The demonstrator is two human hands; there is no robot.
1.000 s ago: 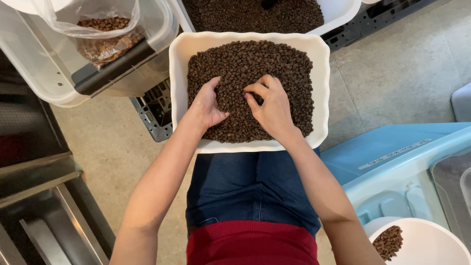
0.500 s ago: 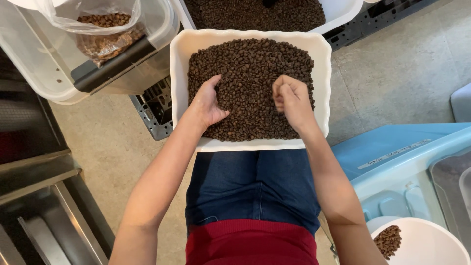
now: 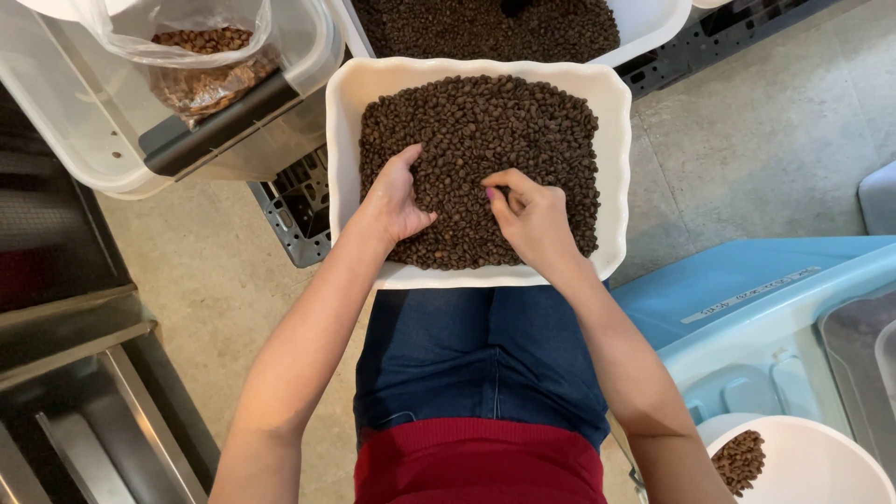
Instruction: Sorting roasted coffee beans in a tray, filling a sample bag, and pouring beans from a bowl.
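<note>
A white rectangular tray (image 3: 617, 168) full of dark roasted coffee beans (image 3: 476, 117) rests on my lap, over blue jeans. My left hand (image 3: 396, 200) lies on the beans at the tray's left side, fingers loosely apart with the tips sunk among them. My right hand (image 3: 533, 217) is at the middle right of the tray. Its thumb and fingertips are pinched together in the beans. Whatever is between the fingertips is too small to make out.
A second white tray of beans (image 3: 649, 26) sits just beyond. A clear tub (image 3: 56, 121) with a plastic bag of beans (image 3: 201, 56) is top left, over a black crate (image 3: 294, 210). A blue-lidded bin (image 3: 747, 289) and a white bowl (image 3: 821, 467) holding some beans stand at right. Steel shelving (image 3: 75, 411) is at left.
My right hand lifted off the beans as a closed fist and swung right, then came back down to the middle of the tray with fingertips pinched. My left hand stayed put.
</note>
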